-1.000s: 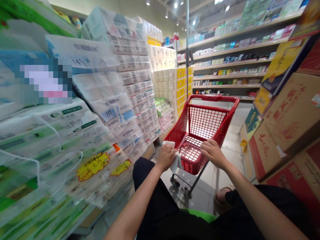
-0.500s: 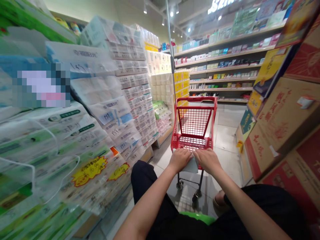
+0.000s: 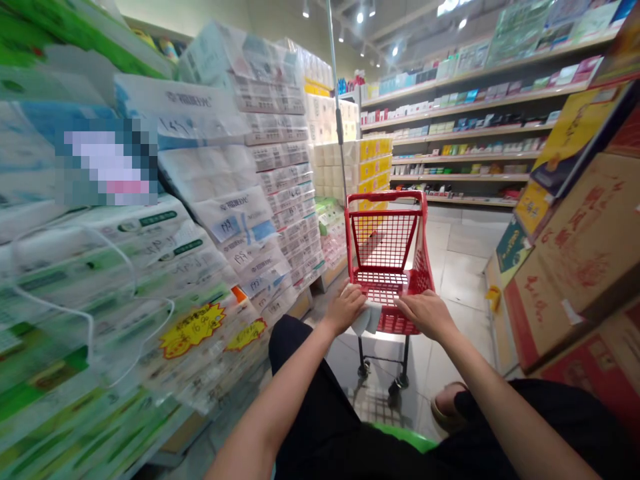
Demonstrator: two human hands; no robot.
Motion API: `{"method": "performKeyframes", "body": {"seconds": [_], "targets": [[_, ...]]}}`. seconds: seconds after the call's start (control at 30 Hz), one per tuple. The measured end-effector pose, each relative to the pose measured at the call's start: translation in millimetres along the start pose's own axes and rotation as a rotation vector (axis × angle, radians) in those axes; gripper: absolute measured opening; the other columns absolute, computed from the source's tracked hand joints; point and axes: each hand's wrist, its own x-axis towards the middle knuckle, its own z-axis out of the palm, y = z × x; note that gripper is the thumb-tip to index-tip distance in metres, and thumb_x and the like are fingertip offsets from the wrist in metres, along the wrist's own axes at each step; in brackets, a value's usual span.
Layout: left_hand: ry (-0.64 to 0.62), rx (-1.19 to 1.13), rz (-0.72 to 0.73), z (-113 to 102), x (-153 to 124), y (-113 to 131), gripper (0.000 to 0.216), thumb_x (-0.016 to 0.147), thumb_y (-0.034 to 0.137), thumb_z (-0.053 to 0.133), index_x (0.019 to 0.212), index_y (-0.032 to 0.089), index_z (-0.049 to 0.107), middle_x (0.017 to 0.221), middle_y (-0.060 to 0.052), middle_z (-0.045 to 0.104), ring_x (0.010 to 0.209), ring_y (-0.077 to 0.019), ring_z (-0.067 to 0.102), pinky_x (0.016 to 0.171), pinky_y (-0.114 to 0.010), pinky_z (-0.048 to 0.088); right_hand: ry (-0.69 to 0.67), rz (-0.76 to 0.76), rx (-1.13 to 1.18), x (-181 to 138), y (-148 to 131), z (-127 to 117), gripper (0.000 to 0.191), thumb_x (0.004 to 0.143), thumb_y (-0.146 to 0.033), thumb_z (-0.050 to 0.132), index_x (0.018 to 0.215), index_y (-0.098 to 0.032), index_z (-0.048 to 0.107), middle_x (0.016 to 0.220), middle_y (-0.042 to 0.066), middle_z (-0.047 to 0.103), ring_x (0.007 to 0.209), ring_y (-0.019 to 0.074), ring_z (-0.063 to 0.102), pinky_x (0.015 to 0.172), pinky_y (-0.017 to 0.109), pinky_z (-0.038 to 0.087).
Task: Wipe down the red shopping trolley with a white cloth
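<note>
Cart (image 3: pixel 387 243) turned — left hand (image 3: pixel 346 308), right hand (image 3: pixel 425 313) parted

A tissue pack (image 3: pixel 234 221) carries a handwritten number, seemingly 179. A yellow starburst tag (image 3: pixel 191 329) shows a handwritten price, about 16.8. The red print on the cardboard boxes (image 3: pixel 580 247) is unreadable.

Mostly covered by left hand (image 3: pixel 345 308): white cloth (image 3: pixel 369 321). Hidden under it and right hand (image 3: pixel 425 313): near rim of red shopping cart (image 3: pixel 387 240). Pixelated out: tissue-pack label (image 3: pixel 107 160). Too small to read: shelf goods (image 3: pixel 465 120). Cropped at right edge: cardboard cartons (image 3: pixel 585 247).
</note>
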Motion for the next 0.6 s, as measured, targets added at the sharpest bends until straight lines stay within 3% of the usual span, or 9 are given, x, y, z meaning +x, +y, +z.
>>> {"method": "performKeyframes", "body": {"seconds": [0.2,0.33,0.5,0.6], "targets": [[0.061,0.029,-0.071,6.4,6.3,45.0,0.024,0.097,0.038,0.043,0.091,0.020,0.058,0.094,-0.005,0.061,0.101,-0.0199,0.056,0.115,-0.048,0.029,0.097,0.087,-0.145,-7.9,-26.4,2.0,0.036,0.099,-0.027,0.030,0.089,-0.018,0.063,0.081,0.008,0.068,0.076,0.0190,0.056,0.067,0.035,0.022],[0.070,0.000,-0.056,8.3,6.5,59.5,0.026,0.097,0.037,0.041,0.094,0.018,0.058,0.090,-0.005,0.060,0.096,-0.0199,0.056,0.110,-0.047,0.032,0.197,0.114,-0.127,-18.1,-26.3,7.0,0.034,0.098,-0.027,0.033,0.081,-0.019,0.062,0.077,0.007,0.067,0.075,0.0183,0.055,0.070,0.035,0.023],[-0.019,-0.098,0.235,1.6,10.7,38.8,0.030,0.099,0.037,0.040,0.116,0.019,0.057,0.101,-0.006,0.064,0.101,-0.0185,0.056,0.104,-0.039,0.038,0.261,0.075,-0.053,-23.8,2.9,14.2,0.038,0.098,-0.030,0.034,0.070,-0.019,0.057,0.071,0.004,0.066,0.072,0.0156,0.055,0.070,0.032,0.024],[-0.077,-0.125,0.358,-7.0,16.8,11.0,0.032,0.099,0.036,0.039,0.123,0.024,0.055,0.117,-0.004,0.063,0.116,-0.0166,0.053,0.111,-0.037,0.032,0.246,0.048,-0.014,-23.6,22.7,17.0,0.038,0.098,-0.032,0.033,0.070,-0.020,0.055,0.071,0.002,0.065,0.071,0.0149,0.055,0.069,0.031,0.024]]}}
